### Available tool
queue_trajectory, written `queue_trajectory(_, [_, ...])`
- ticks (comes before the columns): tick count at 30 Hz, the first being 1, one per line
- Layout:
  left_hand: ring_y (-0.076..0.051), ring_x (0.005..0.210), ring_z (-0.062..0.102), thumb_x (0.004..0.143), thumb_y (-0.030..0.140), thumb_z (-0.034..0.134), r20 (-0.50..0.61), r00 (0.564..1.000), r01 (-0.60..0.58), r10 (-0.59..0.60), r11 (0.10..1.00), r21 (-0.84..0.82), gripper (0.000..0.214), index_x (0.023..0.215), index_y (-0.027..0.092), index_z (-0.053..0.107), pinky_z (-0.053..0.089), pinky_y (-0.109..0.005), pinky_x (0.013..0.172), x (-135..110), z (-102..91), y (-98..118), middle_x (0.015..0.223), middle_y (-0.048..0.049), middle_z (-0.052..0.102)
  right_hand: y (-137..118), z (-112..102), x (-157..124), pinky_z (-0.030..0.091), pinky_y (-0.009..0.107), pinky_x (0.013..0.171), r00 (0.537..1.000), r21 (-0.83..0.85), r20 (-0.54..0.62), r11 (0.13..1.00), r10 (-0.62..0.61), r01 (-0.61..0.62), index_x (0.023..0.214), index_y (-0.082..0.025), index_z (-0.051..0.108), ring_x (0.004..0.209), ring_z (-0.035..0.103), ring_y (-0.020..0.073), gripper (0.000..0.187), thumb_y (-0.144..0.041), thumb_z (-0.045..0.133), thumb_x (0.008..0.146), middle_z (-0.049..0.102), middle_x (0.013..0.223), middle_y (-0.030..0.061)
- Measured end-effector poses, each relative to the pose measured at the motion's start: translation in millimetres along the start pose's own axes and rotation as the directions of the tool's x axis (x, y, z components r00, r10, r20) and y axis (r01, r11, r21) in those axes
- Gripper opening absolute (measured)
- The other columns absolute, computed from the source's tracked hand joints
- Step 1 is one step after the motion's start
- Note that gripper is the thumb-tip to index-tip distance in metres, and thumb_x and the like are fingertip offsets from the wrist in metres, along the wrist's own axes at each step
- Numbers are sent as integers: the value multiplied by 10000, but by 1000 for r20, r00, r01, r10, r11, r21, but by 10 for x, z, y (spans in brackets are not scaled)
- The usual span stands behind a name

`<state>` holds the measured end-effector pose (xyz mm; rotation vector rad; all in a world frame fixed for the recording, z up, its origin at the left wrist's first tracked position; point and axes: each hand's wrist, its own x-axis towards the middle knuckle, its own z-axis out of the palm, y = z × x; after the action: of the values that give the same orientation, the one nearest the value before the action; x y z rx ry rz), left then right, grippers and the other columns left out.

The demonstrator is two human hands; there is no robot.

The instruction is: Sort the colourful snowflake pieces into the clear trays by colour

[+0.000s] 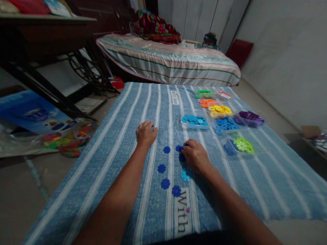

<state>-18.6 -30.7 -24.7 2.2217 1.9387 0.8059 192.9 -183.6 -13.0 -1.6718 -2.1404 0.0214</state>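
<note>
Blue snowflake discs (165, 183) lie scattered on a striped blue cloth (114, 163), just ahead of the person's forearms. The right hand (195, 154) rests fingers-down on one dark disc (179, 148); whether it grips the disc cannot be told. The left hand (146, 133), apart from it, is clenched around a blue piece (152, 128). Beyond, clear trays (196, 128) hold discs sorted by colour, and a bed (168, 61) stands behind.
</note>
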Motion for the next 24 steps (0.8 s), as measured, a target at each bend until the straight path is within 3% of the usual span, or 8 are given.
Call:
queue_trajectory(3, [-302,1245,602,850,295,586,4,1000,-4,4,1000,3,229,1001,222,741,448,-458,1098,2,6,-9,1292,-98,697,69,-64,-47,519,366,886,990,55,-138,997,-37,45,799,-197,717,972,644,239,248,-167,532,963,707,979,105])
queue_trajectory(6, [-305,1252,595,848,298,582,1,1000,-7,7,1000,0,231,999,220,739,441,-464,1102,-1,9,-13,1305,-105,689,204,-250,-100,525,367,858,947,71,-322,997,-17,42,796,-208,711,925,661,235,257,-197,520,968,720,947,100])
queue_trajectory(11, [-297,1222,604,846,300,572,-5,1000,-9,9,1000,0,231,993,227,735,444,-450,1082,-9,3,2,1251,-90,707,667,-720,-284,509,375,805,835,-44,-536,984,122,-172,781,-204,705,850,663,243,211,-279,570,925,739,895,102])
queue_trajectory(14, [-305,1222,603,846,297,568,-2,1000,-8,8,1000,1,238,995,216,736,446,-455,1079,-13,-6,13,1239,-101,711,978,-924,-442,466,369,715,797,-157,-563,920,217,-360,750,-187,711,769,637,254,246,-318,558,890,729,837,117])
queue_trajectory(18, [-307,1230,602,843,298,576,3,1000,-7,7,1000,-4,242,998,213,741,447,-450,1082,-13,-18,16,1245,-106,706,1187,-976,-583,360,346,613,791,-275,-491,797,365,-538,738,-182,727,670,568,239,310,-364,522,883,703,778,118])
queue_trajectory(21, [-303,1226,604,843,296,577,6,1000,-16,16,1000,-2,238,1000,228,744,455,-459,1073,-10,-22,10,1232,-99,711,1121,-906,-570,344,336,616,807,-277,-461,804,368,-525,718,-188,712,664,552,230,311,-372,528,889,680,739,105])
queue_trajectory(24, [-311,1245,596,843,299,579,16,1000,-17,17,1000,3,248,1012,220,742,456,-471,1076,-6,-18,6,1281,-108,696,904,-792,-478,391,338,672,843,-205,-461,891,277,-405,713,-198,685,699,573,226,286,-344,538,911,673,734,90])
